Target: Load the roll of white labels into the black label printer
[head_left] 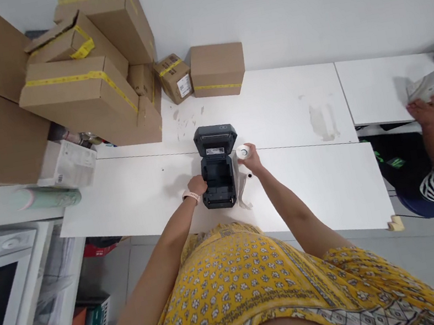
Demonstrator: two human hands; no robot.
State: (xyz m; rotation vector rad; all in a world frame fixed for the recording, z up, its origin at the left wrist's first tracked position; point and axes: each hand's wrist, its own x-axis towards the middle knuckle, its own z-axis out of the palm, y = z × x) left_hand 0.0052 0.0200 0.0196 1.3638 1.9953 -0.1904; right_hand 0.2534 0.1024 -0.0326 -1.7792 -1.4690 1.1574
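Note:
A small black label printer (216,169) stands on the white table (322,188) with its lid flipped open and its inner bay bare. My left hand (197,184) rests against the printer's left side, fingers curled on its body. My right hand (250,157) is just right of the printer and grips a white label roll (242,152). A loose strip of white labels (242,191) hangs from the roll down to the table.
Stacked cardboard boxes (82,91) with yellow tape fill the back left; two small boxes (217,69) sit by the wall. A green bottle (44,197) lies at left. Another person's hand (426,111) holds papers at the right, on a second table.

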